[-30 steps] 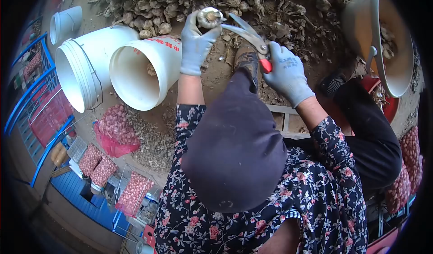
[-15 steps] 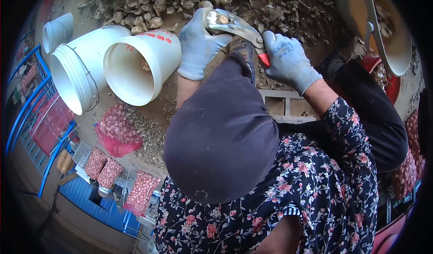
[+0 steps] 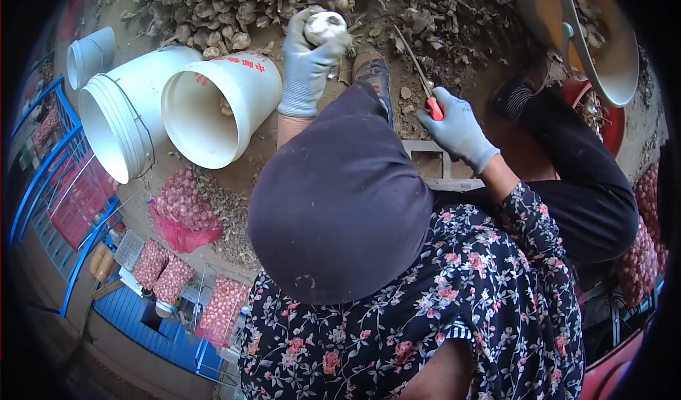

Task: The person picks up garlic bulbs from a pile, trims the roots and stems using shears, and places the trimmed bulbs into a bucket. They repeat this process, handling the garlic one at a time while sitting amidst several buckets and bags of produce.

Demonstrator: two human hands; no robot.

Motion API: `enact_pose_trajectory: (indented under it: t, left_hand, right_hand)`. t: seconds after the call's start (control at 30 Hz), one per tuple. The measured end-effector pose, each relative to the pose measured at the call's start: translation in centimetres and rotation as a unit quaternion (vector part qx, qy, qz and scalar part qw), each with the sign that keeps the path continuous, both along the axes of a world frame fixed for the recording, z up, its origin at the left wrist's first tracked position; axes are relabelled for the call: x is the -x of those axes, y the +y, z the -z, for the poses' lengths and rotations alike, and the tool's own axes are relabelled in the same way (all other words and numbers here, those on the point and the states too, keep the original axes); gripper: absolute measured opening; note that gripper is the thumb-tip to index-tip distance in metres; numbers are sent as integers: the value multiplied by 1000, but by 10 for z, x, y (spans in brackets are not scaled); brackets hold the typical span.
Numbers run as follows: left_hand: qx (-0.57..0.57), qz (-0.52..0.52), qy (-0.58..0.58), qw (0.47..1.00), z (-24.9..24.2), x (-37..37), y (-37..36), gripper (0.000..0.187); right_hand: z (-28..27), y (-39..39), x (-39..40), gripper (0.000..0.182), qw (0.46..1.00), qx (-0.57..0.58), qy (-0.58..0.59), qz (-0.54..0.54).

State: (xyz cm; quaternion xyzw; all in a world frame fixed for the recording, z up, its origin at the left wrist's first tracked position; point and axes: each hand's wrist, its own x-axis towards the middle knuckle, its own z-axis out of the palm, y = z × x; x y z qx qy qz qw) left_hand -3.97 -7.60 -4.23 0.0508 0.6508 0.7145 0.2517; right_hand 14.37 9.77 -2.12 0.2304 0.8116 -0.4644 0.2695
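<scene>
My left hand (image 3: 309, 70), in a grey work glove, is closed around a whitish garlic bulb (image 3: 325, 26) with a dark root end facing up. My right hand (image 3: 461, 127), gloved the same way, grips the red handle of pruning shears (image 3: 418, 63), whose blades point up and left, seen nearly edge-on. The shears are apart from the bulb, over the littered ground. Beyond my left hand lies a heap of garlic bulbs (image 3: 227, 9) with dry stalks.
Two white buckets (image 3: 245, 95) (image 3: 106, 119) lie tipped at left, a smaller pail (image 3: 91, 53) behind them. A pink mesh bag of garlic (image 3: 186, 205) sits below. At right are a red basin (image 3: 616, 119) and a big tan container (image 3: 628, 45). My bent knee (image 3: 340, 201) fills the middle.
The shears have come away from the bulb, moving right and down and turning edge-on. My left hand has turned the garlic bulb, so its root end now shows.
</scene>
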Motion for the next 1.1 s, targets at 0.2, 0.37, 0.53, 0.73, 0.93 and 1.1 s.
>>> enact_pose_trajectory:
  t: [0.2, 0.37, 0.53, 0.73, 0.93, 1.1]
  left_hand:
    - [-322, 19, -190, 927, 16, -9, -10, 55]
    - [-222, 5, -228, 948, 4, -20, -3, 50]
    - [-177, 2, -232, 956, 10, -23, -7, 45]
    - [0, -140, 14, 990, -19, -13, -49, 44]
    - [751, -199, 345, 527, -73, 32, -87, 49]
    - [501, 30, 437, 747, 41, 101, -9, 49]
  right_hand:
    - [-8, -7, 6, 47, 963, 259, -27, 63]
    - [-7, -7, 31, 37, 908, 403, -56, 98]
    - [2, -7, 42, 27, 904, 411, -58, 103]
    - [1, -5, 25, 20, 918, 354, -54, 173]
    - [23, 1, 21, 20, 921, 307, -99, 218]
    - [33, -3, 21, 27, 983, 143, -57, 96]
